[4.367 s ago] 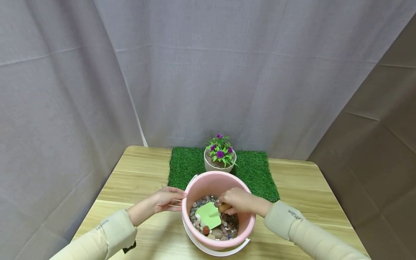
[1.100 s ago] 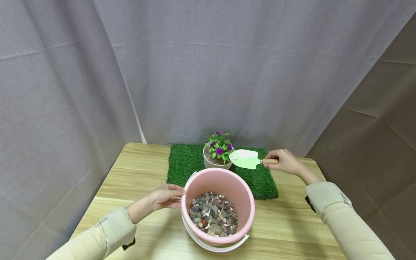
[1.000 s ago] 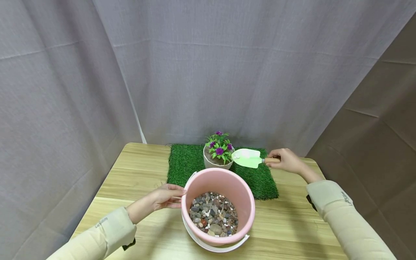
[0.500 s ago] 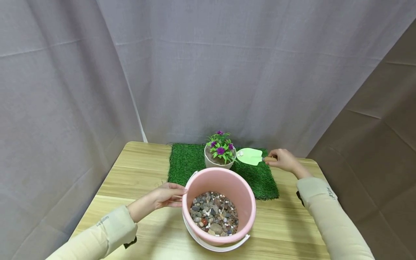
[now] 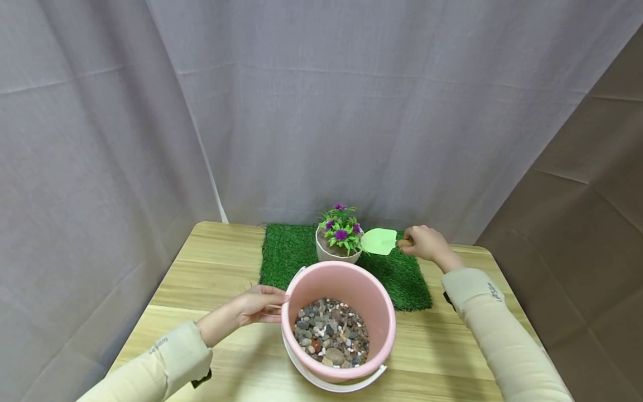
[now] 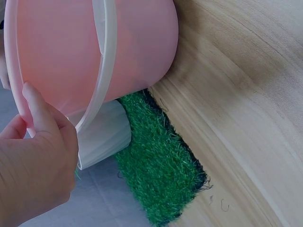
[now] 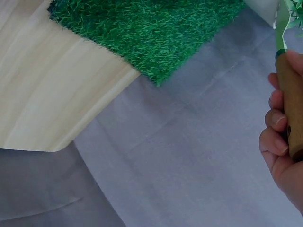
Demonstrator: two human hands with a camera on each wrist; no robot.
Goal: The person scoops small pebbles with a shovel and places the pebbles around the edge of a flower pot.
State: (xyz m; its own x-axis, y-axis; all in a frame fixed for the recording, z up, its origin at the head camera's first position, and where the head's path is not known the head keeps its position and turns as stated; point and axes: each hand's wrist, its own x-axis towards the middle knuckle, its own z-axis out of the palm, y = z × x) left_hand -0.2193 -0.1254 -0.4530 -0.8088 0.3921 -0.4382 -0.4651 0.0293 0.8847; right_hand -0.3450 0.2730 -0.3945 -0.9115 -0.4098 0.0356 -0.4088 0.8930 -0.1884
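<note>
My left hand (image 5: 261,304) pinches the left rim of a pink bucket (image 5: 288,335), thumb on one side and fingers on the other in the left wrist view. Pebbles (image 5: 331,329) in mixed greys, browns and white cover the bucket's bottom. The wooden handle (image 7: 292,99) of a garden trowel (image 5: 379,241) is in the grip of my right hand (image 5: 428,243). Its light green blade points left, with the tip at the right edge of a white flowerpot (image 5: 331,259). Purple flowers (image 5: 340,235) with green leaves stand in the soil there.
The pot stands on a green artificial grass mat (image 5: 286,245) at the back of the wooden table (image 5: 221,262), right behind the bucket. The bucket's white handle (image 5: 341,386) hangs down at its front. Grey curtains (image 5: 326,123) close off the back and left.
The trowel has come up out of the bucket's pebbles to the pot's right side. Lately it shifted left and tilted; white pebbles seen on its blade no longer show. My left hand stays put.
</note>
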